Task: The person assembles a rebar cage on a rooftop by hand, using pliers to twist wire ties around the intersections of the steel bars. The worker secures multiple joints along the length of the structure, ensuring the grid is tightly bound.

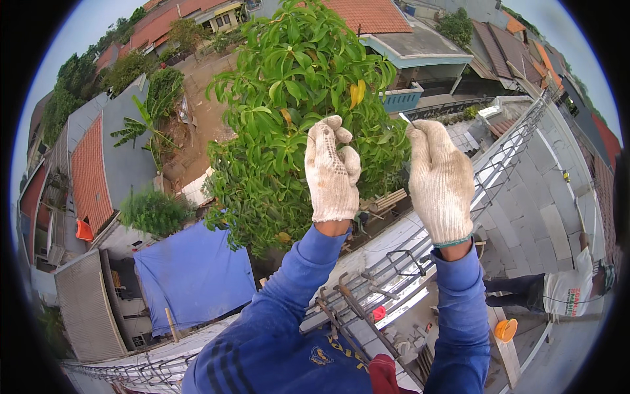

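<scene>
My left hand (333,174), in a white knitted work glove with dark grip dots, is raised in front of a leafy green tree (275,125). Its fingers are curled closed, and a faint thin line, perhaps wire or string, shows near the fingertips. Level with it on the right is my right hand (441,184), in a similar glove with a green cuff edge. Thumb and fingers pinch together there, and a small pale tip (404,118) sticks out past them; its kind is too small to tell. The two hands are apart.
Below my arms runs a steel rebar cage (377,282) along a wall top. A grey block wall (531,203) rises at right, near a person in a white shirt (567,285) and an orange round object (505,329). A blue tarp (197,279) and roofs lie far below.
</scene>
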Available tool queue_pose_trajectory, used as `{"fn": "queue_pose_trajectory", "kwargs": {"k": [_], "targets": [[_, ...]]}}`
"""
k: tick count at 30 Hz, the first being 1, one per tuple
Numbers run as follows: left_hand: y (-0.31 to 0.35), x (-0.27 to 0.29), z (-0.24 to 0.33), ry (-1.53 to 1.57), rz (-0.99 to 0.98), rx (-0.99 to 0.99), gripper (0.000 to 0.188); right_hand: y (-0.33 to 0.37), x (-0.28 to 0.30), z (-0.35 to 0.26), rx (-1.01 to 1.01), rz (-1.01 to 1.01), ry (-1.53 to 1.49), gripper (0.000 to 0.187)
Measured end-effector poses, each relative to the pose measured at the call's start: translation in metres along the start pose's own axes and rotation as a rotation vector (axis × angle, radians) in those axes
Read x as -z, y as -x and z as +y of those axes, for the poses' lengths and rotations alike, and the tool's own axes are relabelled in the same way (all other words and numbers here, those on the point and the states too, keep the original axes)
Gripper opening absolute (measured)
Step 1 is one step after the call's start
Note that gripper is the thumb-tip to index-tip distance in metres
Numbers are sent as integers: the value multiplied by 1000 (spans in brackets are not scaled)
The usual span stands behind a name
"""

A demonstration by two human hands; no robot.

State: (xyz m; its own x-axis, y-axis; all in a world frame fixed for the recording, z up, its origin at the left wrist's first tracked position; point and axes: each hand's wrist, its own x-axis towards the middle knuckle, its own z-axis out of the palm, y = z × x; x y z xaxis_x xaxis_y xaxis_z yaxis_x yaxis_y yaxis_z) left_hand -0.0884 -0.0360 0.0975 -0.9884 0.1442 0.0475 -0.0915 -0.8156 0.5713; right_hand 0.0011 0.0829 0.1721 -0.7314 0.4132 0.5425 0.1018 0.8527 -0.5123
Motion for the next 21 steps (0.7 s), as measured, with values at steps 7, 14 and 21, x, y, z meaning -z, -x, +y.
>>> {"fn": "queue_pose_trajectory", "kwargs": {"k": [7, 14, 21], "targets": [[17, -11, -17, -186, -320, 217, 23, -38, 19, 22, -286, 0, -618, 36], [26, -19, -26, -318, -385, 372, 24, -58, 41, 21, -305, 101, -838, 36], [24, -11, -22, -591, -585, 432, 29, -48, 27, 24, -183, 158, -767, 35]]}}
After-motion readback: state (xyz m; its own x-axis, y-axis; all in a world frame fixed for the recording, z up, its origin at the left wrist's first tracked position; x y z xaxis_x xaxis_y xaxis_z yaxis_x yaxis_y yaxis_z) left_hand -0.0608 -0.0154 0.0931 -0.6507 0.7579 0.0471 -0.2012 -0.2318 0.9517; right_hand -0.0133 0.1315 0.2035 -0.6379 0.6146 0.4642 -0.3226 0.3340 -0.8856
